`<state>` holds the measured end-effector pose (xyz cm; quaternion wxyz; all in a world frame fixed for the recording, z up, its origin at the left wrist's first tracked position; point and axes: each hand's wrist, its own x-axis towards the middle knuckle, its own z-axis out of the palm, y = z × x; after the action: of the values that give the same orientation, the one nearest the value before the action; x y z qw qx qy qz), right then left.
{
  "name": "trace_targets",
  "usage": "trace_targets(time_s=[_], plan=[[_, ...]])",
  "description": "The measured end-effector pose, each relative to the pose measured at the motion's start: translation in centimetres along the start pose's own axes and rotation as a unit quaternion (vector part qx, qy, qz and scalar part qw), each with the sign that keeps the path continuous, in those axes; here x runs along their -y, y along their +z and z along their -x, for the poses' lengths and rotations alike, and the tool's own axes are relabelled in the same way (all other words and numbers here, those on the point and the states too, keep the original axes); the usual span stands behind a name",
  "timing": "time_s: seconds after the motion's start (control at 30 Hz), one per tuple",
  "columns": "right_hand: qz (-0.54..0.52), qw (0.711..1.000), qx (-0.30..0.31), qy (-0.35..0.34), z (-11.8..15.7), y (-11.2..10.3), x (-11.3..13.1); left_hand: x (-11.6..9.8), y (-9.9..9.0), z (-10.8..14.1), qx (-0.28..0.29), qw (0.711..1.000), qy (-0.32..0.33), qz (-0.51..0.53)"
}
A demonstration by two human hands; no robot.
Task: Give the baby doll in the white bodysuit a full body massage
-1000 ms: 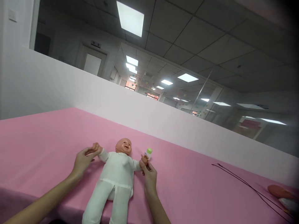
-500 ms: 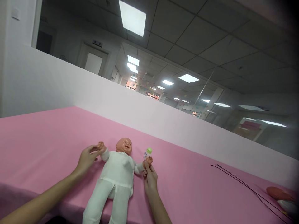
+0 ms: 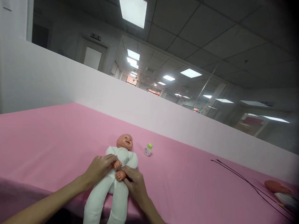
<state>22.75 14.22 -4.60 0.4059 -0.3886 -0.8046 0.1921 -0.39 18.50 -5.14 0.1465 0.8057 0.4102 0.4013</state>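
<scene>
Doll's arms (image 3: 133, 160) swung inward, right hand (image 3: 136, 181) pinching one, left hand (image 3: 99, 168) curled over other, grip hidden

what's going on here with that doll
A person is handling a white-clothed baby doll lying face up on a pink-covered table. The left grip is at one of the doll's wrists, and the right grip holds the other. The doll's hands are close together over its front. A bottle with a green cap is beside the doll's head, untouched.
</scene>
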Motion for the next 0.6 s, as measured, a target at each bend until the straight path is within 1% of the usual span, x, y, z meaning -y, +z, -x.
trace_targets(time_s=[0.03, 0.1, 0.13, 0.17, 0.2, 0.23, 0.27, 0.3, 0.33, 0.37, 0.4, 0.43, 0.47, 0.5, 0.53, 0.6], plan=[[0.014, 1.000, 0.009, -0.007, 0.1, 0.1, 0.1, -0.2, 0.1, 0.1, 0.011, 1.000, 0.008, -0.017], [-0.008, 1.000, -0.010, 0.015, 0.0, -0.2, -0.1, -0.2, 0.0, 0.0, 0.008, 1.000, 0.001, 0.011], [-0.040, 0.998, -0.042, 0.040, -0.2, -0.6, -0.4, 0.0, -0.3, -0.2, -0.009, 0.999, -0.014, 0.051], [-0.080, 0.990, -0.092, 0.072, -0.4, -1.1, -0.9, 0.4, -0.7, -0.5, -0.036, 0.993, -0.037, 0.108], [-0.125, 0.973, -0.158, 0.110, -0.6, -1.7, -1.5, 0.8, -1.1, -0.8, -0.072, 0.980, -0.073, 0.173], [-0.168, 0.947, -0.230, 0.150, -0.9, -2.3, -2.2, 1.5, -1.6, -1.1, -0.113, 0.957, -0.118, 0.239], [-0.209, 0.912, -0.300, 0.188, -1.1, -3.0, -2.9, 2.2, -2.1, -1.5, -0.159, 0.926, -0.171, 0.297], [-0.244, 0.874, -0.358, 0.222, -1.2, -3.7, -3.8, 3.1, -2.5, -1.7, -0.204, 0.888, -0.228, 0.343], [-0.271, 0.838, -0.401, 0.251, -1.3, -4.3, -4.5, 3.9, -2.9, -2.0, -0.244, 0.848, -0.285, 0.375], [-0.292, 0.809, -0.431, 0.274, -1.2, -4.9, -5.3, 4.7, -3.3, -2.2, -0.272, 0.813, -0.332, 0.394], [-0.306, 0.790, -0.447, 0.288, -1.2, -5.5, -5.8, 5.4, -3.6, -2.3, -0.290, 0.787, -0.364, 0.405], [-0.314, 0.782, -0.452, 0.293, -1.1, -5.9, -6.1, 5.8, -3.8, -2.4, -0.298, 0.775, -0.379, 0.410], [-0.313, 0.786, -0.447, 0.291, -1.0, -6.2, -6.1, 6.0, -3.9, -2.4, -0.295, 0.778, -0.376, 0.408], [-0.303, 0.800, -0.435, 0.283, -1.0, -6.3, -5.9, 5.9, -3.9, -2.4, -0.284, 0.795, -0.357, 0.399], [-0.285, 0.822, -0.413, 0.270, -0.9, -6.2, -5.4, 5.5, -3.9, -2.3, -0.268, 0.821, -0.323, 0.387], [-0.235, 0.883, -0.342, 0.220, -0.8, -5.3, -3.7, 4.0, -3.3, -2.0, -0.220, 0.879, -0.230, 0.356]])
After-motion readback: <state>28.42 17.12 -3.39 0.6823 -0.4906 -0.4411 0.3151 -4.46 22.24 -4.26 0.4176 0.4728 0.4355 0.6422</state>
